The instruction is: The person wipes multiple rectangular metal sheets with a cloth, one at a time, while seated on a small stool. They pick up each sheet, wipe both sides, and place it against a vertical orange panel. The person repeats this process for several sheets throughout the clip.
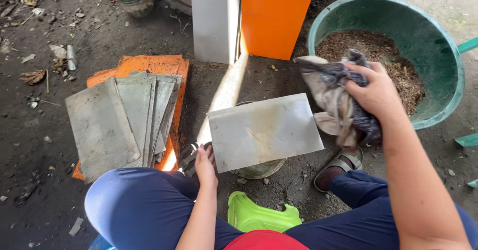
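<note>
Nearest, at lower centre: blue-trousered knees and a bright green stool edge (261, 216) between them. Just above, left hand (205, 164) laid with fingers together on the lower left corner of a grey metal sheet (264, 130), steadying it flat atop a small round container (260, 169) on the dirt floor. Right of centre, right hand (376, 95) clenched around a bunched grey rag (332, 97), raised just off the sheet's upper right corner, not touching it. Sheet face dull and streaked with brown, so judged partly wiped at most. Left of frame: stack of similar grey sheets (122, 120) fanned over orange boards (159, 65); whether wiped or waiting cannot be told. Farther, upper right: green tub (438, 46) of brown sawdust-like material. Top centre: upright grey and orange panels (249, 18).
</note>
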The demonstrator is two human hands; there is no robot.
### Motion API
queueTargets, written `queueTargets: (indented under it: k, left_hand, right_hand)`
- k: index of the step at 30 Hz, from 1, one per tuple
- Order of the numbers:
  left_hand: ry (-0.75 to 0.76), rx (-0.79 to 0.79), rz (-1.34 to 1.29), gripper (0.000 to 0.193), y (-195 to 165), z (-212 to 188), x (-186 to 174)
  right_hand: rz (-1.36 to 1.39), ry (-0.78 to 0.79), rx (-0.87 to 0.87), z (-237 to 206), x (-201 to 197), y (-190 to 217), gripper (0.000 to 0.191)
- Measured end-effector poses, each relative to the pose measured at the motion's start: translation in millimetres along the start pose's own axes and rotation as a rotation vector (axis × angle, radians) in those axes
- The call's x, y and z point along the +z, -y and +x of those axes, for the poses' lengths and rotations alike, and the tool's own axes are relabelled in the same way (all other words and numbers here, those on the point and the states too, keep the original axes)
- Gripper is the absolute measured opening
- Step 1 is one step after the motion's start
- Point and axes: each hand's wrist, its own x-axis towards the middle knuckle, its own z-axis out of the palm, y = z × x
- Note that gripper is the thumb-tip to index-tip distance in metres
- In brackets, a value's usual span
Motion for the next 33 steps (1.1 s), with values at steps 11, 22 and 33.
queueTargets:
  k: [11, 22, 33]
  left_hand:
    - [0.141, -0.055, 0.361, 0.071, 14.8, -27.5, 4.6]
    - [0.185, 0.042, 0.147, 0.064, 33.1, -18.2, 3.0]
    - [0.208, -0.023, -0.020, 0.081, 22.3, -5.7, 1.2]
  right_hand:
    - [-0.500, 0.381, 0.000, -59.7, 217.0, 142.3, 0.052]
    - [-0.455, 0.415, -0.230, -34.9, 256.8, 177.7, 0.042]
    - [-0.518, 0.660, -0.570, -139.4, 217.1, 137.5, 0.042]
